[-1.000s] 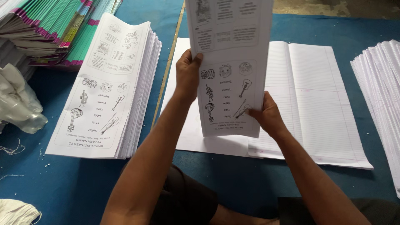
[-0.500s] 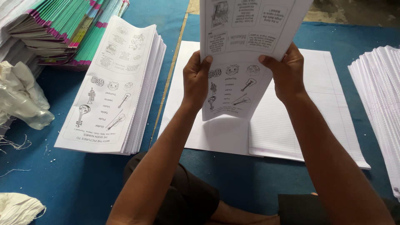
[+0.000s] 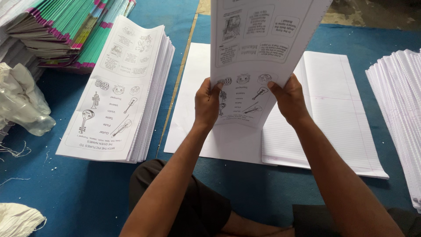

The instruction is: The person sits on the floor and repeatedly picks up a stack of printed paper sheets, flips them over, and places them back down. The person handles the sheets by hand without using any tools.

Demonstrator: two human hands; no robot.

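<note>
**Both hands hold a printed sheet upright**

I see my left hand (image 3: 207, 102) and right hand (image 3: 287, 98) raised side by side in front of me, forearms reaching up and forward from my lap. Each grips the lower part of a printed sheet (image 3: 258, 48), which stands nearly upright and runs out of the top of the view. The left fingers are wrapped over the sheet's left edge, thumb on the near face; the right fingers pinch its right edge the same way. The sheet's bottom edge curls toward me, hanging above a flat white sheet (image 3: 188, 114) and a ruled sheet (image 3: 337, 105) lying on the blue floor (image 3: 87, 193). To my left sits a stack (image 3: 116, 94) of matching printed sheets, with a pile of green books (image 3: 66, 30) behind it. Another white stack (image 3: 401, 109) lies at far right.
</note>
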